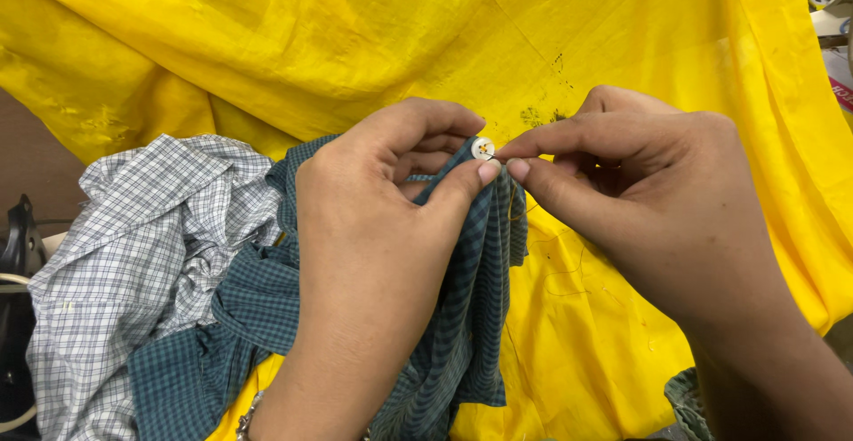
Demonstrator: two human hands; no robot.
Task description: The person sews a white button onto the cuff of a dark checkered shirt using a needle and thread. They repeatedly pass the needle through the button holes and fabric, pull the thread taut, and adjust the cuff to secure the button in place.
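Fingers of left hand pinch green checked shirt below white button; right hand fingers pinch needle.

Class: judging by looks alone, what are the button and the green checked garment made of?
Button: probably plastic or shell; pale, glossy, with small holes. Green checked garment: thin woven cloth, likely cotton; matte, falling in soft folds where the left hand pinches it.

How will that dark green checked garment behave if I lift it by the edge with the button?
Probably floppy: the green checked garment hangs in soft folds below the left hand. It seems light, pinched up by fingertips alone. The white button is likely its only stiff spot, where the right hand works.
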